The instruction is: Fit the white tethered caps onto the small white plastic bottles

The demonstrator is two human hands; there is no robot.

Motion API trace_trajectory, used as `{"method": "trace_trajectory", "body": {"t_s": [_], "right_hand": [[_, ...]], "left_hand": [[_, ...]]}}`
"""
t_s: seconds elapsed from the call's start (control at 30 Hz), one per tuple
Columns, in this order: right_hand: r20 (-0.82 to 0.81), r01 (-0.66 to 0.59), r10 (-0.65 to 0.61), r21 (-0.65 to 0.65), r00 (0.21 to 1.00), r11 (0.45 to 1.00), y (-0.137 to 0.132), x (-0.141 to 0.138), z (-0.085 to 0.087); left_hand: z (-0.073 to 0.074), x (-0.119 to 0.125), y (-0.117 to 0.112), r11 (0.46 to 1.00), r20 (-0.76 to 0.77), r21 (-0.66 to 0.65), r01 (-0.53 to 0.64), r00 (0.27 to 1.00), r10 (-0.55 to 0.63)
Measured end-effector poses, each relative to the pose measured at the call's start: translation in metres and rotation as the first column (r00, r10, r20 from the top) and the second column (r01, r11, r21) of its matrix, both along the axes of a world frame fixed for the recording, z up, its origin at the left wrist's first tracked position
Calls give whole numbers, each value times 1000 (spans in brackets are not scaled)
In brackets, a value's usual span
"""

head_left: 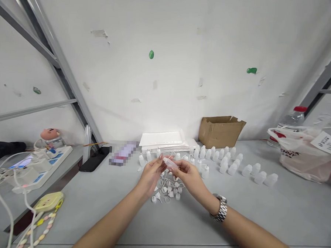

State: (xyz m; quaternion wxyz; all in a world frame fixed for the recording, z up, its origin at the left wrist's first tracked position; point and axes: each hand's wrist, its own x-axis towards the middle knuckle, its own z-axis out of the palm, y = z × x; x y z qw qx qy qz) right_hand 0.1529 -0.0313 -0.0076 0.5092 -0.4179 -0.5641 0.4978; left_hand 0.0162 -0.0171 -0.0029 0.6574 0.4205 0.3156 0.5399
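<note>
In front of me, my right hand (187, 173) grips a small translucent plastic dropper bottle (171, 163) that lies tilted, its narrow end toward the left. The fingers of my left hand (151, 174) are closed at that narrow end; what they pinch is too small to make out. Below both hands lies a loose pile of white caps (170, 192) with thin loops or tips. Several capped bottles (205, 172) stand around the hands, partly hidden by them. To the right, many open-necked bottles (232, 169) are set out in uneven rows.
White flat packs (161, 139) and a cardboard box (220, 132) stand against the wall. A plastic bag (305, 161) and a red-capped bottle (295, 118) are at right. A black phone (94, 160), a power strip (52, 166) with cables and a yellow case (49, 202) lie left.
</note>
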Motion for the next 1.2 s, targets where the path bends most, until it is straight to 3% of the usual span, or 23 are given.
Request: {"method": "trace_trajectory", "body": {"t_s": [0.1, 0.27, 0.37, 0.53, 0.63, 0.7, 0.77, 0.9, 0.97, 1.0, 1.07, 1.2], "right_hand": [[137, 95, -121, 180, 983, 979, -3, 0, -2], [309, 101, -276, 481, 910, 871, -10, -1, -9], [345, 69, -365, 638, 865, 767, -9, 0, -15], [392, -71, -524, 846, 756, 529, -5, 3, -15], [388, -106, -565, 878, 728, 466, -3, 4, -11], [387, -101, -558, 875, 735, 474, -3, 4, -9], [385, -66, -516, 844, 765, 532, -6, 3, -7], [363, 43, -350, 639, 864, 768, -13, -1, -2], [352, 57, -285, 538, 892, 841, -15, -2, -2], [351, 54, -275, 527, 895, 848, -15, -2, -3], [361, 40, -304, 586, 882, 809, -14, -1, -5], [382, -33, -427, 775, 820, 631, -11, 0, -12]], "left_hand": [[1, -2, 0, 1000, 6, 29, -11, 1000, 11], [2, -1, -5, 999, 2, 42, -4, 1000, 4], [4, 0, -7, 999, -15, 40, 11, 1000, -10], [5, 0, -8, 998, 17, 1, 55, 998, -55], [6, -1, -8, 997, 31, -14, 82, 996, -81], [7, -2, -8, 994, 45, -20, 103, 994, -102], [9, -4, -7, 995, 44, 4, 97, 994, -97], [11, -8, -6, 997, 18, 52, 58, 998, -59], [11, -9, -5, 997, 19, 36, 62, 998, -63], [11, -8, -5, 997, 23, 28, 67, 997, -68], [10, -7, -6, 997, 43, 5, 82, 996, -82], [9, -3, -9, 991, 102, -90, 96, 991, -87]]}}
